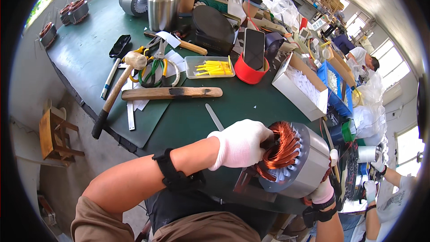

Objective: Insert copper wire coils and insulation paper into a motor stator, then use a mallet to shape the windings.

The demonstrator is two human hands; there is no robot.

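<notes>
A motor stator [311, 163] with a grey metal shell lies on its side at the near edge of the bench. Thick copper windings [283, 145] bulge from its left end, with pale slot liners around them. My left hand [244, 145], in a white knit glove, is closed at the winding's inner edge; its fingertips are partly hidden. At the stator's right end my gloved right hand [323, 192] grips it, most of its fingers hidden behind the shell. A flat pale strip tool [214, 117] lies just beyond my left hand.
Beyond lie a wooden bar [172, 92], a mallet [117, 87], pliers [160, 56], a tray of yellow tubes [209, 72], and a phone [254, 48] in a red holder [251, 74]. A white box [299, 87] stands right. Another person's gloved hands [371, 190] work at far right.
</notes>
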